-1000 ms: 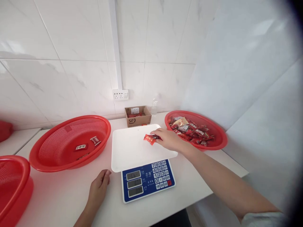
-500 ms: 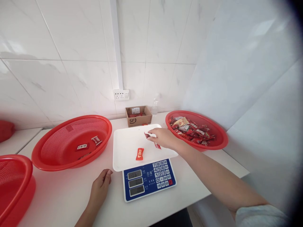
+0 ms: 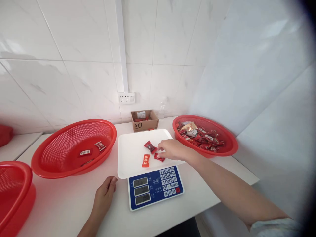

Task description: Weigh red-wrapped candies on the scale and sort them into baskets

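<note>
My right hand [image 3: 171, 149] is over the white weighing tray [image 3: 128, 154]. Its fingertips are closed on a red wrapped candy [image 3: 159, 158] lying on the tray. Just left of those fingers lies a dark red wrapped candy [image 3: 149, 146]. An orange-red wrapped candy [image 3: 145, 160] with pale lettering sits nearer the tray's front edge. My left hand [image 3: 105, 191] rests on the table, left of the scale's blue keypad panel [image 3: 156, 188], its fingers curled and nothing visible in them.
A red basket [image 3: 232, 144] heaped with wrapped candies stands on the right. To the left, another red basket [image 3: 44, 166] holds several pieces, with part of a further basket [image 3: 23, 168] beside it. Behind the tray are a cardboard box [image 3: 149, 125] and a clear bottle [image 3: 162, 108].
My right hand let go of the dark red candy, which now lies on the tray. The hand shifted slightly right and nearer, onto the red candy, which moved a little left and nearer.
</note>
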The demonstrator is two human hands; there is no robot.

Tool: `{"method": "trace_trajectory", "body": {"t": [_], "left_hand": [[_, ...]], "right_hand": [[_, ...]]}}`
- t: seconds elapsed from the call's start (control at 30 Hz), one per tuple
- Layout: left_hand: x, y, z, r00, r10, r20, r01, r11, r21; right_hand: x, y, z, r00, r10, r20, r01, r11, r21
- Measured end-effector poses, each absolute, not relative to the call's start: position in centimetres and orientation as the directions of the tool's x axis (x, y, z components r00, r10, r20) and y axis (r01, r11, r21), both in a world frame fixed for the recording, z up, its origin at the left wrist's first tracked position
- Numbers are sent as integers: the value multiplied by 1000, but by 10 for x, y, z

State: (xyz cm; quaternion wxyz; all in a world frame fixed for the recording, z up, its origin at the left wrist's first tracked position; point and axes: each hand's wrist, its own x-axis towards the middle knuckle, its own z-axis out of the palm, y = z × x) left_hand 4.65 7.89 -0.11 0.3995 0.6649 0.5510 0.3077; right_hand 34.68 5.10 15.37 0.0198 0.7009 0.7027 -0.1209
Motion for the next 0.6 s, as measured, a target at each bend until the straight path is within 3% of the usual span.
{"method": "trace_trajectory", "body": {"t": [0.3, 0.6], "left_hand": [[47, 80, -2, 210, 978, -19, 495, -90, 864], [51, 75, 6, 173, 985, -29, 473, -57, 879]], "right_hand": [[339, 60, 147, -53, 993, -108, 980, 30, -198], [324, 65, 133, -277, 960, -34, 902, 248, -353]]}}
